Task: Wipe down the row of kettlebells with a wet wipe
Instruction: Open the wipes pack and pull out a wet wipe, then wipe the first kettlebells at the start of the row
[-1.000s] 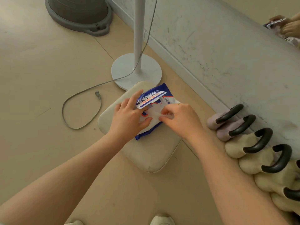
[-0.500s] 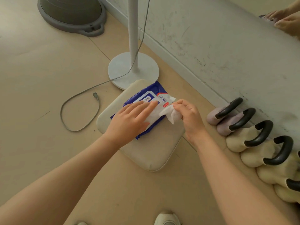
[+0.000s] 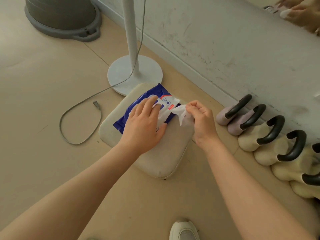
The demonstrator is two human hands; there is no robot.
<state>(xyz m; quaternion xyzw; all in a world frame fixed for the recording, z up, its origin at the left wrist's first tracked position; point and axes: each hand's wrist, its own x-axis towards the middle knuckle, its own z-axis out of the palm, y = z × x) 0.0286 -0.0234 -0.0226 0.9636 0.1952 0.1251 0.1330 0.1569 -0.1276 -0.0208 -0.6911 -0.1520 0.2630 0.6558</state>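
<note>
Wipe (image 3: 181, 115) sits pinched in our right hand (image 3: 200, 118) at centre frame, still trailing from the pack (image 3: 136, 103). Our left hand (image 3: 145, 123) lies flat and open on that pack, which rests on a pad (image 3: 161, 161). Kettlebells (image 3: 270, 134) line the wall at the right edge, near the right hand, untouched.
</note>
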